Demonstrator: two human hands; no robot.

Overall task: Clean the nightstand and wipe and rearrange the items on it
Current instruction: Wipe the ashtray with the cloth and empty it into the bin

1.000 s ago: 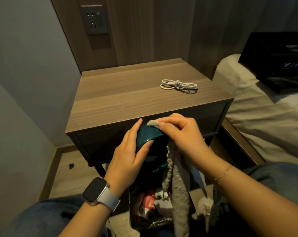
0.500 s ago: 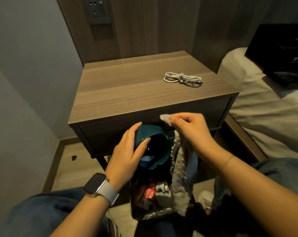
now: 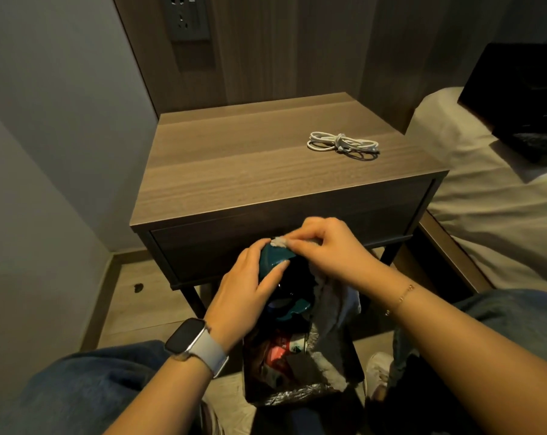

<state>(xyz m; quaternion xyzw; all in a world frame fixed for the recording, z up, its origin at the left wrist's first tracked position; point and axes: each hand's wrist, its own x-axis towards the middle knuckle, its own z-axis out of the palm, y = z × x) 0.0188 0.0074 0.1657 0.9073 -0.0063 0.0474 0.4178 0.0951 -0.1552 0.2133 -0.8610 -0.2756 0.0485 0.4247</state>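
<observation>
My left hand (image 3: 245, 288) grips a dark teal mug (image 3: 273, 262), tipped with its mouth facing me, in front of the nightstand's drawer. My right hand (image 3: 332, 251) pinches a pale fluffy cloth (image 3: 328, 309) against the mug's upper rim; the rest of the cloth hangs down below my right wrist. The wooden nightstand (image 3: 234, 171) stands just beyond my hands. A coiled white cable (image 3: 343, 145) lies on its back right part.
A small bin (image 3: 297, 394) lined with a bag and holding wrappers stands on the floor between my knees, under the mug. A bed with white linen (image 3: 485, 199) is at the right, a wall socket (image 3: 187, 17) above the nightstand, a grey wall at the left.
My right hand has moved the cloth back onto the mug's upper rim after lifting off it. The mug stays in my left hand, tilted slightly differently.
</observation>
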